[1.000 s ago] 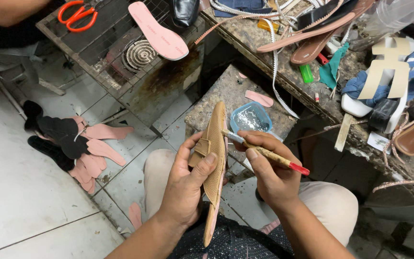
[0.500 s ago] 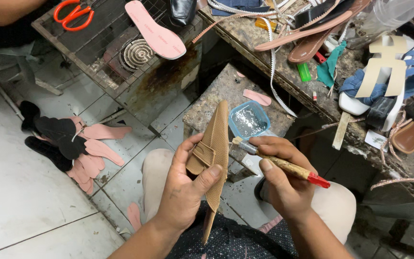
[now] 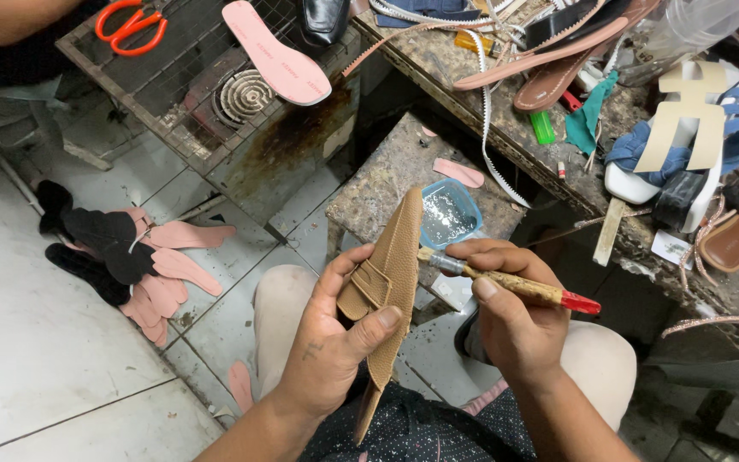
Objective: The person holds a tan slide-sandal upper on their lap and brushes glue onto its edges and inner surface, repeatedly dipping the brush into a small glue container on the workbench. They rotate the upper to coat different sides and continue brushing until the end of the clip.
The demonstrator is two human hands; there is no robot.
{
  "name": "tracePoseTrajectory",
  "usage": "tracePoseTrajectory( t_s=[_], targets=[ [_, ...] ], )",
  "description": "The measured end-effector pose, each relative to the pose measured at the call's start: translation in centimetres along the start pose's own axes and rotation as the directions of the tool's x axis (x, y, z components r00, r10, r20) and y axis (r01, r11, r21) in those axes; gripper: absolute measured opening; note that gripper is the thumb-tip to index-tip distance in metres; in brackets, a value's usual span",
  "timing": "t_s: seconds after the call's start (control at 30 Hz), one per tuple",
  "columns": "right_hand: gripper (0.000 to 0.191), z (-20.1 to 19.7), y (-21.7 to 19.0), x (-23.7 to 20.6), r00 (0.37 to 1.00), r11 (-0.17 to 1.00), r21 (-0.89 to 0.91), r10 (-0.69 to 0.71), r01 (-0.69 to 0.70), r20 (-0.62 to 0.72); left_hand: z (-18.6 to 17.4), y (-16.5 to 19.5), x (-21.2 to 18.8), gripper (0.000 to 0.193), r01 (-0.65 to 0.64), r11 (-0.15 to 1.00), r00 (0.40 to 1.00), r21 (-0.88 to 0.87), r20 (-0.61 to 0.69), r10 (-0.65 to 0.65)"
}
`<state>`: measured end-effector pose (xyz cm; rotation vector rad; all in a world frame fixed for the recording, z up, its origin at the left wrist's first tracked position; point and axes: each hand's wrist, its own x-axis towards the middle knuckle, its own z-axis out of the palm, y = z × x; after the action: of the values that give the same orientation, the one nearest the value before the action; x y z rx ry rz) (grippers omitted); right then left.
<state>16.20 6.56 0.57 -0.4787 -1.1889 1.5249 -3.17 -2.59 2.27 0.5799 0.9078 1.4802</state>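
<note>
- Since the earlier frame, the brush (image 3: 506, 281) has tipped flatter, its red end dropping toward 4 o'clock.
- The left hand (image 3: 327, 342) is clamped around the tan sandal sole (image 3: 395, 282).
- The right hand (image 3: 511, 321) pinches the brush, bristles at 9 o'clock touching the sole.

Left hand (image 3: 328, 355) gripping tan sole (image 3: 391, 291) edge-up; right hand (image 3: 506, 321) pressing red-tipped brush (image 3: 506, 280) against it, above small glue tub (image 3: 449, 214).
</note>
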Motion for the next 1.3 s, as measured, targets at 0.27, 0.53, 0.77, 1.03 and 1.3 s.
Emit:
tracePoseTrajectory(
  t_s=[0.27, 0.53, 0.77, 1.03, 1.3],
  targets=[
    [0.021, -0.3, -0.4, 0.2, 1.000, 0.998, -0.068, -0.006, 0.006, -0.006, 0.1, 0.2, 0.0, 0.067, 0.018, 1.000, 1.000, 0.009, 0.022, -0.018],
    [0.020, -0.4, -0.3, -0.3, 1.000, 1.000, -0.020, 0.020, -0.020, 0.015, 0.1, 0.2, 0.0, 0.067, 0.022, 1.000, 1.000, -0.013, -0.011, -0.023],
    [0.022, -0.3, -0.9, -1.1, 0.999, 0.997, -0.070, -0.027, 0.029, 0.031, 0.2, 0.4, 0.1, 0.067, 0.005, 0.999, 1.000, 0.034, -0.016, -0.005],
    [0.022, 0.0, -0.3, -0.8, 1.000, 0.997, -0.078, -0.029, 0.029, -0.001, 0.1, 0.2, 0.1, 0.067, -0.007, 0.999, 1.000, 0.036, -0.003, 0.007],
    [0.021, -0.3, 0.0, -0.7, 1.000, 1.000, -0.022, -0.011, 0.011, -0.004, 0.1, 0.0, 0.0, 0.067, 0.010, 0.999, 1.000, 0.032, 0.004, -0.010]
  ],
)
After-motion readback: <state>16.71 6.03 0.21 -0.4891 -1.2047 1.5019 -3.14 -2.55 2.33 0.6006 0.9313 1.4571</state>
